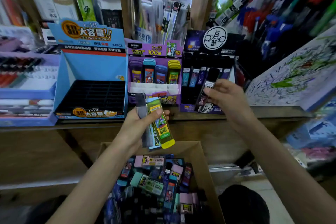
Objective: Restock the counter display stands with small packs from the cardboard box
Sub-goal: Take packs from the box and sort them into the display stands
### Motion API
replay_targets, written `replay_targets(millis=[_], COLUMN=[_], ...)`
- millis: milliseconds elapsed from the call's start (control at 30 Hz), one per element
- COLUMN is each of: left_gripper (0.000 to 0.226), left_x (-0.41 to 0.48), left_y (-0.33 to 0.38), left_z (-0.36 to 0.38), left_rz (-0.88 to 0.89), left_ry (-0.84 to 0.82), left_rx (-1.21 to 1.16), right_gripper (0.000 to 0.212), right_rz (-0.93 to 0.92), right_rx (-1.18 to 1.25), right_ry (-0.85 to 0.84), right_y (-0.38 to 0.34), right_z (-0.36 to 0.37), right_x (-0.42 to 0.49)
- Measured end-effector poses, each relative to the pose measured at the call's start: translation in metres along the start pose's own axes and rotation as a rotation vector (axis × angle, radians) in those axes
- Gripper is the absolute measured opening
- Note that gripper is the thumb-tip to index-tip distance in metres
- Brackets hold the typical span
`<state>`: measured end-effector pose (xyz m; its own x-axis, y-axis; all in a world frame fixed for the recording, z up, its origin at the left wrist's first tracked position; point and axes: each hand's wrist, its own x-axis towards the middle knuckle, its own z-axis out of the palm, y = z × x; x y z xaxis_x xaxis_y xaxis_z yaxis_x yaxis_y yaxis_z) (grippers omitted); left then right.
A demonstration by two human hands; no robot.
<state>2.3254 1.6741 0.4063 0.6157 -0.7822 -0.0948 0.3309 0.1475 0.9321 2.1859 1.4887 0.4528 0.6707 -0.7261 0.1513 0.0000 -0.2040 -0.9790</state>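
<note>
the left hand (pixel 137 126) is raised above the cardboard box (pixel 204 154), fingers curled round a small bundle of packs held upright and slightly fanned: a yellow-green pack (pixel 161 127) at the front with the thumb pressed across it, a light blue pack (pixel 154 144) behind it, and a grey pack (pixel 141 104) at the left of the bundle. the right hand (pixel 228 97) is further forward and higher, over the edge of the counter (pixel 263 112), pinching a slim dark pack (pixel 209 82) between thumb and fingertips; the pack is tilted, its lower end in front of the black and purple display stand (pixel 196 42), and whether it touches the stand i cannot tell. that stand sits at the right of three on the counter and shows a row of dark slim packs standing in its rear slots. just beside it, in the middle, the purple display stand (pixel 145 49) holds purple, teal, blue and yellow packs upright in its back row. at the left, the blue display stand (pixel 94 68) shows a black slotted tray. the cardboard box stands open below the counter, between the person's forearms, with a loose heap of mixed packs (pixel 151 183) in it, pink, mint, blue and dark ones lying at all angles. the shelves behind and to the sides are crowded with stationery, too blurred to name.
</note>
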Motion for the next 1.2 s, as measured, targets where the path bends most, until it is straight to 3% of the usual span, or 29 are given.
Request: replay_targets(millis=[100,267,433,567,700,800,933,1000,1200], left_gripper=[0.023,0.013,0.009,0.009,0.026,0.026,0.028,0.031,0.028], left_x=[0.009,0.019,0.021,0.021,0.023,0.025,0.027,0.027,0.027], left_y=[0.018,0.033,0.035,0.034,0.033,0.033,0.032,0.031,0.028], left_z=[0.000,0.000,0.001,0.001,0.001,0.000,-0.001,-0.001,0.003], left_rz=[0.043,0.090,0.103,0.094,0.073,0.070,0.067,0.063,0.053], left_ry=[-0.023,0.010,0.018,0.008,-0.034,-0.031,-0.025,-0.030,-0.025], left_rx=[0.023,0.033,0.025,0.026,0.023,0.017,0.020,0.016,0.012], right_gripper=[0.007,0.010,0.013,0.024,0.012,0.013,0.005,0.010,0.030], right_rz=[-0.046,-0.119,-0.215,-0.193,-0.139,-0.118,-0.049,-0.019,-0.053], right_rx=[0.023,-0.173,-0.390,-0.447,-0.462,-0.544,-0.442,-0.422,-0.937], right_ry=[0.102,0.181,0.086,-0.003,-0.029,-0.079,-0.052,-0.007,0.013], right_y=[-0.013,-0.008,0.003,0.003,-0.003,-0.005,0.003,0.008,-0.002], right_z=[-0.016,-0.026,-0.024,-0.023,-0.024,-0.025,-0.022,-0.018,-0.009], right_x=[0.036,0.077,0.088,0.093,0.099,0.100,0.098,0.097,0.097])
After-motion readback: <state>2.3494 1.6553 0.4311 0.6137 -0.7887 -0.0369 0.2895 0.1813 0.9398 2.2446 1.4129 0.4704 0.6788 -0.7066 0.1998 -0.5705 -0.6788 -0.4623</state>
